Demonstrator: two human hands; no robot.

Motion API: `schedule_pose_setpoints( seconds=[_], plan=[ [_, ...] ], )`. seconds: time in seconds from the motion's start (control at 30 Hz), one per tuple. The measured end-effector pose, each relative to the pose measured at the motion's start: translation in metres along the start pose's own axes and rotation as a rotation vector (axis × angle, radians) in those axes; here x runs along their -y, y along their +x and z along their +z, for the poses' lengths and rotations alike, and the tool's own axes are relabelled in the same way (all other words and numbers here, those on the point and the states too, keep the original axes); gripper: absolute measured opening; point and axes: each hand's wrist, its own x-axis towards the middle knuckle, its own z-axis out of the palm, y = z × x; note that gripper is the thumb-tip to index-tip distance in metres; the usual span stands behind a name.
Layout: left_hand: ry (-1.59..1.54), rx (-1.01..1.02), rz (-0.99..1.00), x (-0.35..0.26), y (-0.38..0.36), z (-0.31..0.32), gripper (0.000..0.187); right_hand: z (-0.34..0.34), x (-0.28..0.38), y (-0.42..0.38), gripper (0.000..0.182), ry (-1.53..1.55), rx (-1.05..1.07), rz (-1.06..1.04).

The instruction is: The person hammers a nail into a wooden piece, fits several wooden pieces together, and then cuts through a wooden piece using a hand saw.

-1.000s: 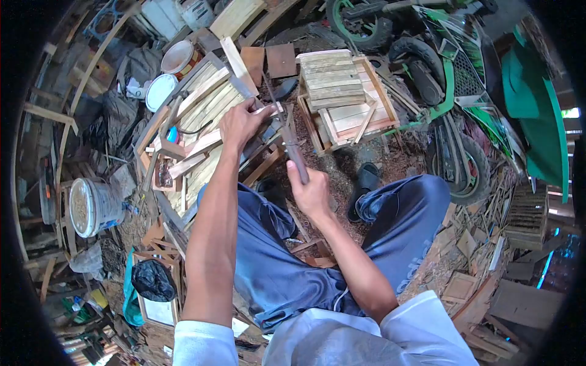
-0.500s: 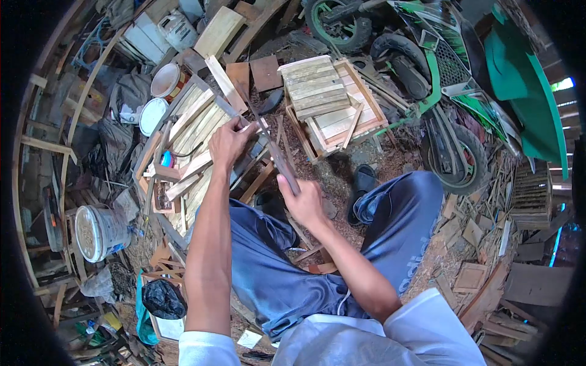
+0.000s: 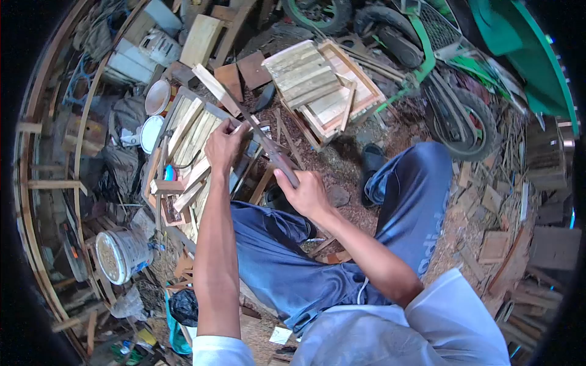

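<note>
My left hand [image 3: 223, 145] is closed at the near end of a narrow pale wooden strip [image 3: 213, 85], its thumb and fingers pressed together there. In my right hand [image 3: 303, 194] is the brown handle of a long-bladed hand tool [image 3: 268, 145]. Its dark, tapering blade points away from me and to the left, crossing the strip close to my left fingertips. Whether it is a saw or a machete, I cannot tell. Below and left of my left hand, several pale wooden slats [image 3: 194, 131] lie on a low bench.
A wooden box with slats on top [image 3: 305, 76] stands ahead. Behind it to the right is a green motorbike [image 3: 421, 55]. White buckets [image 3: 113, 259] stand on the left. Wood scraps [image 3: 488, 201] litter the floor at right, and a black sandal [image 3: 371, 161] shows near my knee.
The view has shifted slightly, so the surroundings sit differently in it. Both hands keep their holds, and the blade still lies across the strip.
</note>
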Motion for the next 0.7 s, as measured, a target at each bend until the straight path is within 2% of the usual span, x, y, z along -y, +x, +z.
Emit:
schedule_pose_setpoints(
  seconds=[0.07, 0.17, 0.2, 0.3, 0.33, 0.4, 0.47, 0.57, 0.6, 0.63, 0.67, 0.7],
  plan=[
    [0.032, -0.008, 0.029, 0.001, 0.001, 0.002, 0.052, -0.007, 0.003, -0.010, 0.048, -0.006, 0.008, 0.042],
    [0.022, 0.003, 0.015, -0.006, -0.002, -0.002, 0.055, -0.040, -0.003, -0.065, 0.045, -0.011, 0.074, 0.120],
    [0.022, 0.001, 0.002, -0.007, -0.003, -0.003, 0.056, -0.044, -0.013, -0.083, 0.042, 0.009, 0.040, 0.072],
    [0.061, -0.030, 0.015, -0.002, -0.002, 0.000, 0.059, -0.037, -0.014, -0.087, 0.041, -0.043, 0.044, 0.150],
    [0.058, -0.029, 0.016, -0.002, -0.002, 0.000, 0.059, -0.028, -0.010, -0.071, 0.044, 0.030, 0.049, 0.152],
    [0.047, -0.026, 0.017, -0.003, -0.002, 0.000, 0.058, -0.006, -0.008, -0.028, 0.047, 0.047, -0.017, 0.018],
    [0.048, -0.030, 0.011, -0.001, -0.002, 0.000, 0.057, 0.004, 0.000, 0.006, 0.052, 0.001, -0.010, 0.053],
    [0.015, -0.015, 0.029, 0.001, 0.001, 0.001, 0.056, -0.014, 0.009, -0.020, 0.049, 0.008, 0.030, 0.041],
    [-0.006, -0.011, 0.029, 0.003, 0.001, 0.002, 0.056, -0.017, -0.005, -0.041, 0.045, 0.013, 0.006, 0.018],
    [0.008, -0.021, 0.039, 0.003, 0.002, 0.001, 0.056, -0.033, -0.002, -0.061, 0.041, -0.040, 0.067, 0.065],
    [0.022, -0.038, 0.047, 0.001, 0.001, 0.001, 0.057, -0.040, -0.002, -0.078, 0.039, -0.031, 0.030, 0.014],
    [0.041, -0.047, 0.053, 0.001, -0.001, 0.001, 0.057, -0.044, 0.004, -0.088, 0.037, -0.067, 0.088, 0.197]
  ],
)
